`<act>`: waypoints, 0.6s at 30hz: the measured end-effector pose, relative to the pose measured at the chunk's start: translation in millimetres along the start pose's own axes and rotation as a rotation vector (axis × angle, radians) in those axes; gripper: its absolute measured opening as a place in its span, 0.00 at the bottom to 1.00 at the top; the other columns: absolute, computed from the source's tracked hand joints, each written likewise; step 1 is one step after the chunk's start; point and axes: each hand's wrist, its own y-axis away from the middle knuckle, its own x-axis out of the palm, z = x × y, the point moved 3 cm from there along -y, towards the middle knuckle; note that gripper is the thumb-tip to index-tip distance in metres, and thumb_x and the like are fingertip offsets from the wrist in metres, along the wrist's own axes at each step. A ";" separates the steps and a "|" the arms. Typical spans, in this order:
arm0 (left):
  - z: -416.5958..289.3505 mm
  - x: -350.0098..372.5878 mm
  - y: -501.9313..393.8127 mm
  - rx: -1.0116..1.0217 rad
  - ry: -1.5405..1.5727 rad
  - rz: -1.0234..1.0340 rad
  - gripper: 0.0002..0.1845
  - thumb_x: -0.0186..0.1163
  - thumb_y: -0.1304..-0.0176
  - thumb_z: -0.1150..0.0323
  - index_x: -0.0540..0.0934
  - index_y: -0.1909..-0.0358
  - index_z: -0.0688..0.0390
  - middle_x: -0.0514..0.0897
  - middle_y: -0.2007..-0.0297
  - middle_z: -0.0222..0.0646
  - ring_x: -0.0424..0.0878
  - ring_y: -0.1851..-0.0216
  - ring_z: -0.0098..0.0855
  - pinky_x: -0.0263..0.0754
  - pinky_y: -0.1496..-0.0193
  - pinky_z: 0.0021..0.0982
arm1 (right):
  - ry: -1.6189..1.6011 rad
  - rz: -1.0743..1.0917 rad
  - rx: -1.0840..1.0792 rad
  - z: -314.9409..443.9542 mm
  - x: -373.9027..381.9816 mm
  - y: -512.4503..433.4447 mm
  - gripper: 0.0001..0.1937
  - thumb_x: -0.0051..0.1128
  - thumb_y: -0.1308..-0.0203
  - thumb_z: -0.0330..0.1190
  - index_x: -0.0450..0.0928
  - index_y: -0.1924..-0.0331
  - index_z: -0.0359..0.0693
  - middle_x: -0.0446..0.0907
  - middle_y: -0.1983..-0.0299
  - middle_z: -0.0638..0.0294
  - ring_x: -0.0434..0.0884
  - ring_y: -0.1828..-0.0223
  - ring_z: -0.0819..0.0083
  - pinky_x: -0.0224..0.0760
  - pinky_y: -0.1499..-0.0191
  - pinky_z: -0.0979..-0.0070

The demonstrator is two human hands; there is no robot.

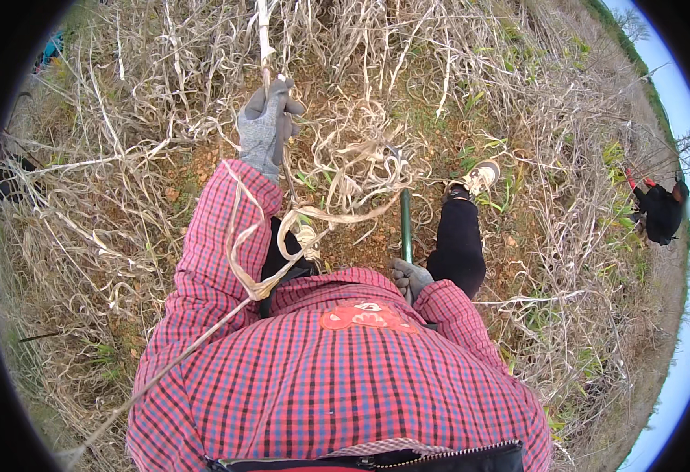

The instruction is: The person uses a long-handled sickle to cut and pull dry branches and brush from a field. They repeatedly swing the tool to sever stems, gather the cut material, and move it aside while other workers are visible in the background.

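Observation:
My left hand [269, 121], in a grey knit glove, is raised ahead of me and closed around a dry, pale plant stalk [264, 35] that runs up out of view. Low by my waist, my right hand [411, 277], also gloved, grips a green tool handle [406, 227]. The handle points away from me, and its far end lies among curled dry leaves [351, 171], where the tool's head is mostly hidden. Another thin dry stalk [203, 336] with curled leaves crosses in front of my checked sleeve and chest.
Dense dry stalks and leaves [557, 159] surround me, with reddish bare soil [374, 236] between my shoes [482, 177]. A person in dark clothes with red gloves [660, 209] bends at the far right. Dark and teal shapes are partly visible at the left rim.

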 end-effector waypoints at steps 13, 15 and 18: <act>83.7 -49.5 -6.4 -0.118 -0.314 -0.278 0.13 0.53 0.39 0.69 0.73 0.53 0.61 0.78 0.74 0.32 0.67 0.88 0.20 0.64 0.87 0.20 | 0.038 -0.181 -0.586 68.9 -4.2 -22.2 0.07 0.56 0.43 0.33 0.69 0.70 0.43 0.71 0.82 0.67 0.66 0.89 0.79 0.60 0.90 0.80; 107.3 -58.5 -5.6 -0.219 -0.022 -0.165 0.16 0.53 0.40 0.70 0.68 0.49 0.53 0.76 0.70 0.33 0.77 0.83 0.28 0.79 0.79 0.27 | 0.041 -0.217 -0.575 89.1 5.0 -38.1 0.06 0.54 0.43 0.32 0.69 0.71 0.41 0.70 0.82 0.67 0.66 0.88 0.78 0.60 0.90 0.80; 133.9 -66.1 14.0 -0.248 -0.205 -0.231 0.20 0.56 0.42 0.67 0.67 0.48 0.55 0.76 0.70 0.34 0.76 0.81 0.28 0.77 0.78 0.27 | 0.133 -0.177 -0.545 121.3 26.4 -59.2 0.05 0.53 0.44 0.31 0.71 0.71 0.40 0.70 0.83 0.66 0.67 0.88 0.77 0.61 0.89 0.77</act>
